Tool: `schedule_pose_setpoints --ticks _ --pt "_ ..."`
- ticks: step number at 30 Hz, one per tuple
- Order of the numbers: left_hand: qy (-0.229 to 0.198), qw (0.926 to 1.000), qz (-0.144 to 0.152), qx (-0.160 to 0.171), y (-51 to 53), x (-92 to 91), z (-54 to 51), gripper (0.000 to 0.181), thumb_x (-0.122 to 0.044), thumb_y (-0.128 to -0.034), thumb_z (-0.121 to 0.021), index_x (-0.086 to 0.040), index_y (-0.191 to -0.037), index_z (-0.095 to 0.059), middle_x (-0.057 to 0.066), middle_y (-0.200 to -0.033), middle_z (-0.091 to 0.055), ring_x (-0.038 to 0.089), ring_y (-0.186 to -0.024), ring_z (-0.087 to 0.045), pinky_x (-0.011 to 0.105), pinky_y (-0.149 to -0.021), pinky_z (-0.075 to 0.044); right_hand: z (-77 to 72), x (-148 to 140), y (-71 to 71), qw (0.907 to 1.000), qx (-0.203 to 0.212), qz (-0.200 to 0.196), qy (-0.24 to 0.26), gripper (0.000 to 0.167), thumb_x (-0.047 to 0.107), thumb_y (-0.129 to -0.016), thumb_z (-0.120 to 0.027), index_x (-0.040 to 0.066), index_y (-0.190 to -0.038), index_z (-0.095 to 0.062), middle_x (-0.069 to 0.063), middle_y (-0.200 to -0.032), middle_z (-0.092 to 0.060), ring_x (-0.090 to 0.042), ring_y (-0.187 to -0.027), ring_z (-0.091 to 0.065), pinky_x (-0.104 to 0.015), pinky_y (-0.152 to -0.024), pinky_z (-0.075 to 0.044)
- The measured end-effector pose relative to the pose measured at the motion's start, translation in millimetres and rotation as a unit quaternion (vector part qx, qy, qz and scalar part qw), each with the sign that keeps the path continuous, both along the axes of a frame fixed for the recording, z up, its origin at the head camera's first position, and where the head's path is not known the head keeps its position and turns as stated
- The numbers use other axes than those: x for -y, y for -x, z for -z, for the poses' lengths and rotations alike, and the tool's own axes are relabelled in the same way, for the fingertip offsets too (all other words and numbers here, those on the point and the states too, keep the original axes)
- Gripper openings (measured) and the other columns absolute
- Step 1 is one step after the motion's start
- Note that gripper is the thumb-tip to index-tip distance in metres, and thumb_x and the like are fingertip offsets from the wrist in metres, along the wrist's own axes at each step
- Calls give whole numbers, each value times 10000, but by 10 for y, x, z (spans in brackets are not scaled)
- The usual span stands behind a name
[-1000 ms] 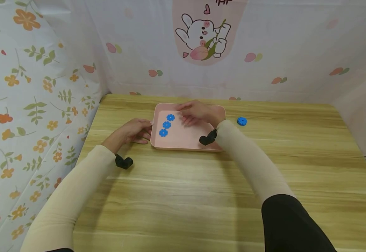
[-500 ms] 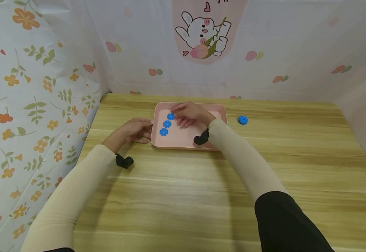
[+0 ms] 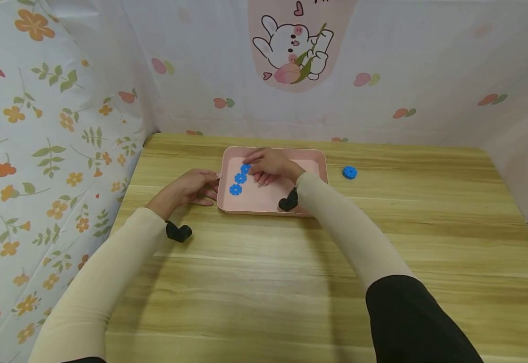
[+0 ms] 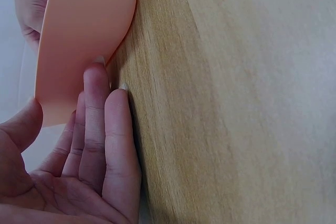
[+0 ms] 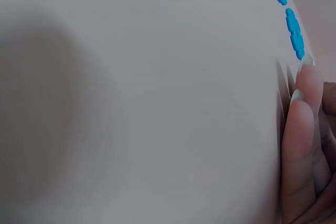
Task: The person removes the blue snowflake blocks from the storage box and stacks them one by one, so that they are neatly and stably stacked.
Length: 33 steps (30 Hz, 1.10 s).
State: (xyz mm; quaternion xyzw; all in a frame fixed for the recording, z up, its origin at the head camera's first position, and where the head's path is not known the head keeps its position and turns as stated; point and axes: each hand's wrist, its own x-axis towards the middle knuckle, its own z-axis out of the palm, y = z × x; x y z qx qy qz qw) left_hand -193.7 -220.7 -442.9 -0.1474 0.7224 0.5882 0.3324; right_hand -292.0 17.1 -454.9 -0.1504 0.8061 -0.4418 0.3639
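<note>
Three blue notched plastic discs lie in a slanting row in the left part of a shallow pink tray (image 3: 282, 207). The far one (image 3: 245, 168) has the index finger and thumb of my right hand (image 3: 270, 165) at its edge, seemingly pinching it. The middle disc (image 3: 240, 178) and near disc (image 3: 235, 189) lie flat and untouched. In the right wrist view, two discs show beyond the fingertips (image 5: 299, 124); the pinch itself is hidden. My left hand (image 3: 190, 186) steadies the tray's left side: its thumb touches the rim and its straight fingers (image 4: 94, 114) rest against the outer wall.
To the right of the tray, more blue discs (image 3: 349, 172) sit in a small pile on the wooden table (image 3: 264, 282). Patterned cloth (image 3: 191, 60) hangs behind the table and along its left side.
My right hand has moved left across the tray and down to the far disc, reaching its edge. My left hand stays at the tray's left side.
</note>
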Motion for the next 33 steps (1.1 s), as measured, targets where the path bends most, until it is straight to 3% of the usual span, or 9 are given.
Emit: schedule_pose_setpoints --ticks 10,20,25,28,33 --pt "11 10000 -17 11 -5 -10 0 443 -410 -1022 -472 -81 -1316 -518 19 -935 -625 133 -741 -674 334 -688 -576 -14 72 -15 9989 -209 -156 -397 304 123 -921 -673 30 -1187 -559 -64 -657 -629 -134 -479 -602 -269 -491 -531" --pt "54 10000 -16 -6 -5 -8 -17 452 -408 -1022 -472 -83 -1335 -510 23 -935 -625 136 -739 -671 335 -686 -577 -71 108 -49 9954 -441 -226 -824 254 132 -931 -661 7 -1134 -572 -66 -656 -627 -133 -472 -597 -247 -493 -519" --pt "40 10000 -48 9 -9 -14 -24 441 -397 -1025 -472 -84 -1332 -515 22 -924 -629 135 -731 -668 336 -683 -578 -125 52 -52 9958 -340 -304 -800 165 148 -928 -670 0 -951 -601 -53 -643 -616 -134 -496 -608 -246 -511 -522" --pt "22 10000 -54 15 -10 -15 -21 436 -385 -1029 -467 -78 -1335 -512 24 -925 -623 136 -731 -664 339 -684 -578 -155 -15 -56 9964 -298 -370 -708 201 164 -950 -635 -9 -848 -628 -53 -647 -610 -138 -527 -618 -257 -544 -539" --pt "-4 10000 -27 -17 -1 -4 -1 440 -382 -1031 -462 -76 -1345 -506 28 -937 -620 140 -746 -664 338 -689 -574 -199 -155 -69 9981 -198 -358 -466 248 176 -978 -584 -18 -830 -634 -77 -703 -634 -174 -600 -661 -293 -622 -571"
